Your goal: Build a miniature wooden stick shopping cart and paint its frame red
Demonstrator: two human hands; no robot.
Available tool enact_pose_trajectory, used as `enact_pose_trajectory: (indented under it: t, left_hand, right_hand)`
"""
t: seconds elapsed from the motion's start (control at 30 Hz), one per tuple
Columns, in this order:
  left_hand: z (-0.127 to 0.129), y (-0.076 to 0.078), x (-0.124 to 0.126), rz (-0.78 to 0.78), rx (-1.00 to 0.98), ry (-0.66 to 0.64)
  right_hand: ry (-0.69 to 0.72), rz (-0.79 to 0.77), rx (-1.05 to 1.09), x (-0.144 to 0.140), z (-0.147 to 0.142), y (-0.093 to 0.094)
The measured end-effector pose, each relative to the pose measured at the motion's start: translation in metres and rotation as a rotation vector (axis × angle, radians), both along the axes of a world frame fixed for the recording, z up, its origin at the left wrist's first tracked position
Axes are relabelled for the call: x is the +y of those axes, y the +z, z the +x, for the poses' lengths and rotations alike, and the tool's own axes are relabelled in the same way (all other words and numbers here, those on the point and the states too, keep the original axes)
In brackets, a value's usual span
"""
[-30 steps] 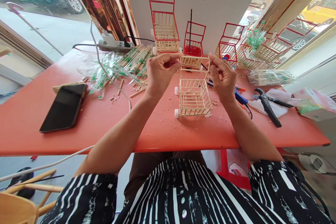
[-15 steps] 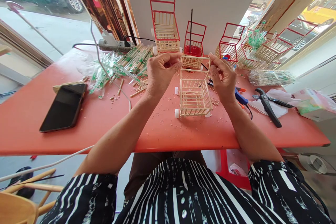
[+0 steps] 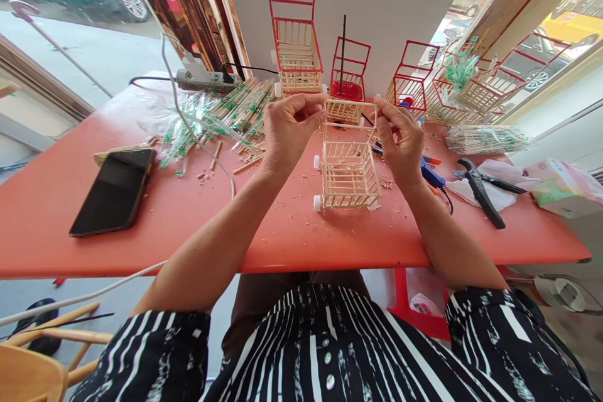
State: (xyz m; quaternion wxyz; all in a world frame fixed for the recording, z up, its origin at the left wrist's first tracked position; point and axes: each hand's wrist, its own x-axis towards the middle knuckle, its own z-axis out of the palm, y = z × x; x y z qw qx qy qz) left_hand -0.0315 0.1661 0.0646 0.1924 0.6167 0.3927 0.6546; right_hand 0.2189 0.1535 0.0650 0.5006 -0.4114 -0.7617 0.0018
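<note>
A small cart (image 3: 351, 185) made of pale wooden sticks stands on white wheels before me, its slatted basket facing up. At the top of its raised handle frame, my left hand (image 3: 293, 129) pinches the left corner between thumb and fingers. Opposite it, my right hand (image 3: 400, 135) is closed on the right corner of the same frame. Behind the frame, partly covered by it, is another pale slatted piece (image 3: 345, 111). A blue glue gun (image 3: 432, 174) lies beside my right wrist, partly hidden.
Red-trimmed stick carts (image 3: 299, 53) stand along the wall. Bundled wooden sticks (image 3: 247, 107) and plastic wrappers (image 3: 193, 122) lie at the left, near a phone (image 3: 115, 191) and a white cable (image 3: 207, 152). Black-handled cutters (image 3: 483, 195) and a tissue pack (image 3: 565, 185) are at the right.
</note>
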Motion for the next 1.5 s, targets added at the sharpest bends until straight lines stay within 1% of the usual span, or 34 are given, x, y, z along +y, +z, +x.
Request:
enact_pose_trajectory:
  t: [0.4,0.97,1.17,1.27,1.5]
  left_hand:
    - [0.0004,0.0008,-0.0013,-0.001,-0.002,-0.002]
    - [0.0031,0.0038,-0.0029,-0.019,0.014,0.009]
    - [0.0021,0.0057,-0.0051,-0.038,0.014,0.001]
    - [0.0017,0.0052,-0.0045,-0.035,0.018,0.002]
    - [0.0017,0.0041,-0.0038,-0.038,0.012,0.008]
  right_hand:
    - [-0.028,-0.047,0.013,-0.0041,-0.0027,0.0034]
    - [-0.082,-0.031,0.001,-0.0041,-0.0041,0.0041]
    - [-0.073,-0.049,0.025,-0.0004,-0.0025,0.0006]
    - [-0.056,-0.035,0.040,0.0009,-0.0012,-0.0010]
    - [-0.061,-0.043,0.032,-0.0036,-0.0041,0.0022]
